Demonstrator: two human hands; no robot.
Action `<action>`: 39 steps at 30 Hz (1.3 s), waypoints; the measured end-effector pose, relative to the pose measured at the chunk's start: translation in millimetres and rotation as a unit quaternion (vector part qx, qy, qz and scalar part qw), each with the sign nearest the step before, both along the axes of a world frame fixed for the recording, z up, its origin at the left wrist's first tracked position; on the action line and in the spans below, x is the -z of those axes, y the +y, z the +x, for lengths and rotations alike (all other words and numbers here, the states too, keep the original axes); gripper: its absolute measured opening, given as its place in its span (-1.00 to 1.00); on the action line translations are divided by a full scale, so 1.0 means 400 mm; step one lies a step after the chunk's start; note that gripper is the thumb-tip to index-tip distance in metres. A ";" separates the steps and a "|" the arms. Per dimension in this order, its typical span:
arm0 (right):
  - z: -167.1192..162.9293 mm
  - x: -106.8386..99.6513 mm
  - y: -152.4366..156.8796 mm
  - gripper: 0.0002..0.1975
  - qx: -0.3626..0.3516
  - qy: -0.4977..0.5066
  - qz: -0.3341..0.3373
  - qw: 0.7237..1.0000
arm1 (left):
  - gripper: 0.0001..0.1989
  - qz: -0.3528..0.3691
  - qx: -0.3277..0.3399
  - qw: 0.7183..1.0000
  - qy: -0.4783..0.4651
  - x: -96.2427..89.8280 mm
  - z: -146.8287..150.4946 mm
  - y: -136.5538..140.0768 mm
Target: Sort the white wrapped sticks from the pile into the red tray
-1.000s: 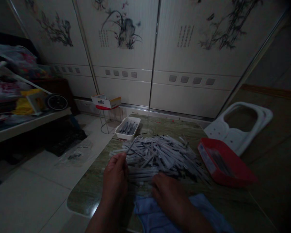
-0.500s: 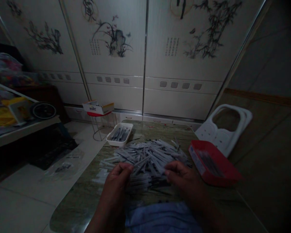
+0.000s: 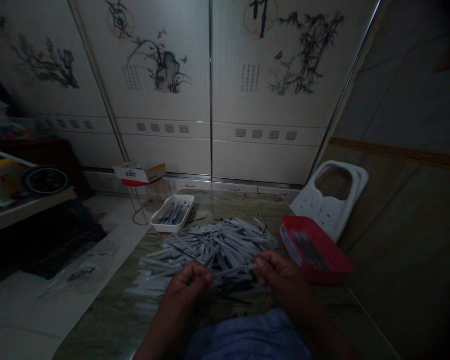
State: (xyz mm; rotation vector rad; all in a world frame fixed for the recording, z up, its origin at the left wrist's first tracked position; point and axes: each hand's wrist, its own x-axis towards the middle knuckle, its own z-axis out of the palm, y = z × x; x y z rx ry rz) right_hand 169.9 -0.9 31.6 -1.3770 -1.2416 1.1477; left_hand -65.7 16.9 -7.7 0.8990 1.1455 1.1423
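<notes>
A big heap of slim, pen-like sticks (image 3: 225,240), whitish and grey with some dark ones, covers the middle of the table. My left hand (image 3: 189,285) is closed in a pinch at the heap's near edge. Opposite it, my right hand (image 3: 275,272) is also pinched, thumb against fingers. Between the two hands runs a thin pale pen-like stick (image 3: 232,271), an end at each hand's fingertips. Dim light and blur hide its details. A dark thin stick (image 3: 185,251) slants just above my left hand; whether it is held, I cannot tell.
A white tray (image 3: 190,210) with similar sticks stands at the table's far left. On the right sits a red bin (image 3: 337,255) holding more of them. Blue cloth (image 3: 247,337) lies at the near edge. Beyond are a white folding chair (image 3: 332,210) and a stool with a box (image 3: 138,173).
The camera view has swung slightly right, so the surroundings sit further left. My hands have come a little lower over the near edge of the heap, both still pinched.
</notes>
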 end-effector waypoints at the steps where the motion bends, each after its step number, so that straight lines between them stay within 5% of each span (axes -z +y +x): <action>1: 0.001 0.001 0.000 -0.62 0.000 0.005 0.003 1.000 | -0.71 0.002 0.006 1.000 0.002 -0.002 0.002 -0.001; 20: -0.006 0.000 -0.003 -0.56 -0.035 0.100 -0.041 0.993 | -0.69 -0.017 0.008 1.000 -0.005 -0.028 0.049 -0.021; 39: -0.014 -0.005 -0.019 -0.48 -0.016 0.102 -0.010 0.995 | -0.71 -0.006 -0.020 1.000 -0.023 -0.032 0.087 -0.035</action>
